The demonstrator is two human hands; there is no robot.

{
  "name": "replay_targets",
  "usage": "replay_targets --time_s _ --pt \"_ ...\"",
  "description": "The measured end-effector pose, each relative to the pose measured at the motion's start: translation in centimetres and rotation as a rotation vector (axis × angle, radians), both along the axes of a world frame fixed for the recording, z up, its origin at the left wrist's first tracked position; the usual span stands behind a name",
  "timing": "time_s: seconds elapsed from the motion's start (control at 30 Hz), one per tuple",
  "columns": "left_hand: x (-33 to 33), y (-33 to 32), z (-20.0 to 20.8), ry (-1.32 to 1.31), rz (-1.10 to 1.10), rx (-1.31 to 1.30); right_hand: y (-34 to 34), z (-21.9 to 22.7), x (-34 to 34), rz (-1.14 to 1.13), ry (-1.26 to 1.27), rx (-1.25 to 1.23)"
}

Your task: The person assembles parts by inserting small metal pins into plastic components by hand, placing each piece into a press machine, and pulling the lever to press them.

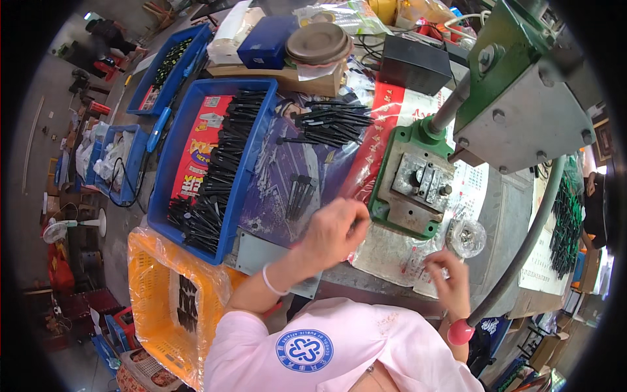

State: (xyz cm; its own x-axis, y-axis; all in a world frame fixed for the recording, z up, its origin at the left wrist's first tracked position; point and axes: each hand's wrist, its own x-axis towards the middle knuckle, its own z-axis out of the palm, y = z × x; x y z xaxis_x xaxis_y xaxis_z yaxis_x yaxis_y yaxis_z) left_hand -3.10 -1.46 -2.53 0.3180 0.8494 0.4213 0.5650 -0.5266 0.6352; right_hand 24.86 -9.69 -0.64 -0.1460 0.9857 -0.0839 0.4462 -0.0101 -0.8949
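Note:
My left hand (334, 232) is over the front edge of the bench, between the small group of black rods (301, 195) and the green press (408, 189). Its fingers are curled closed, and whatever they may hold is hidden. My right hand (450, 281) hovers by the front edge, just below a clear-wrapped dish of small metal parts (466, 238). Its fingers are bent, with a gap between thumb and forefinger and nothing visible in it. A metal fixture block (424, 183) is mounted on the press base. The lever's red ball knob (460, 332) hangs beside my right forearm.
A blue tray (245, 196) of black rods stands left, with another loose pile (333, 122) beside it. A yellow plastic-lined crate (147, 287) is below the tray. The lever (529, 242) curves down on the right. Behind stand a black box (415, 63) and a blue box (266, 42).

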Motion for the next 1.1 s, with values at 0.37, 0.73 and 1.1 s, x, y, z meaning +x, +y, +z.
replay_targets --time_s 0.37,0.73,1.1 --pt "0.3 -4.0 0.7 -0.498 -0.222 -0.908 4.3 -2.2 8.7 -0.216 -0.507 0.220" --pt "3.2 -3.9 0.7 -0.081 -0.324 -0.581 5.2 -3.6 8.2 -0.011 -0.823 0.014" --pt "4.1 -3.8 -1.6 0.017 -0.319 -0.533 3.9 -3.5 9.2 -0.116 -0.509 0.152"
